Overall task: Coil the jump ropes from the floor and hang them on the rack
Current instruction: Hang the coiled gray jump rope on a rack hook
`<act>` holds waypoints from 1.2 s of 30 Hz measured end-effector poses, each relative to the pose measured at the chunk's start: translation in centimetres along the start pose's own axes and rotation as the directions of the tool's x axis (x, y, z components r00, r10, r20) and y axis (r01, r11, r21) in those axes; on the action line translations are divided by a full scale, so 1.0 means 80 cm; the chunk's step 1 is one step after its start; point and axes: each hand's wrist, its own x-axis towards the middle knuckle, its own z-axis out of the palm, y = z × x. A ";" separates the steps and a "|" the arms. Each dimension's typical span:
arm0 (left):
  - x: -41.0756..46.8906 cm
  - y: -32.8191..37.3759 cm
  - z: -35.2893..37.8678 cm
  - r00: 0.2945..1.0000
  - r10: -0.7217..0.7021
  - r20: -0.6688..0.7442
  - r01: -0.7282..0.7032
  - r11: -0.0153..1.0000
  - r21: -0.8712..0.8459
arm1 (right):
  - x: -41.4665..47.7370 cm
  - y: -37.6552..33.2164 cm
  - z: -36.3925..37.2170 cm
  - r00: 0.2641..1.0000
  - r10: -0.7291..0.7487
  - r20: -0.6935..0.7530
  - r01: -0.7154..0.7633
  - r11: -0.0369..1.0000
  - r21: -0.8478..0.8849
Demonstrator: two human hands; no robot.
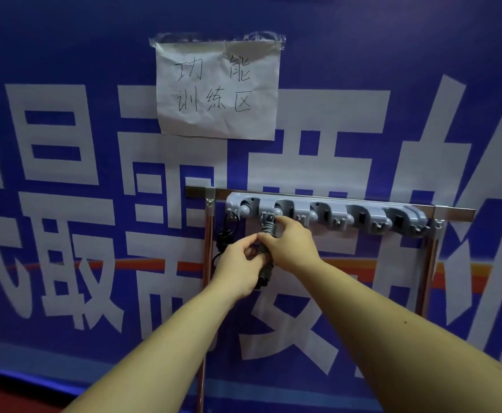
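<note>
Rope one (225,236) hangs on the rack (327,210) already. Both hands, left (237,268) and right (291,244), grip rope two (266,234) tight at its hook.

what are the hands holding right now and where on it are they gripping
Both hands, left and right, grip a coiled dark jump rope around the bundle's middle, below the rack hook it hangs from.
</note>
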 end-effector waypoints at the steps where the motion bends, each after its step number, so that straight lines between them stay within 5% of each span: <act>1: 0.003 -0.003 0.002 1.000 -0.009 0.010 0.009 1.000 0.005 | 0.002 0.003 0.002 1.000 0.009 0.011 -0.009 1.000 0.000; 10: -0.017 -0.053 0.046 0.996 -0.092 0.020 0.093 0.992 -0.086 | -0.056 0.055 0.039 0.985 0.132 0.113 -0.148 0.978 0.149; 14: -0.057 -0.082 0.072 0.984 -0.173 0.041 0.177 0.975 -0.138 | -0.106 0.092 0.054 0.911 0.343 0.230 -0.404 0.859 0.314; 18: -0.126 -0.133 0.097 0.961 -0.253 0.109 0.267 0.954 -0.139 | -0.186 0.134 0.061 0.862 0.373 0.342 -0.497 0.754 0.429; 23: -0.239 -0.219 0.132 0.912 -0.370 0.173 0.381 0.924 -0.032 | -0.311 0.223 0.094 0.779 0.484 0.397 -0.593 0.775 0.219; 31: -0.389 -0.422 0.180 0.686 -0.649 0.330 0.644 0.752 0.139 | -0.505 0.402 0.198 0.602 0.590 0.538 -0.718 0.695 0.040; 36: -0.421 -0.523 0.204 0.551 -0.760 0.345 0.713 0.643 0.279 | -0.553 0.485 0.250 0.520 0.524 0.675 -0.534 0.816 -0.222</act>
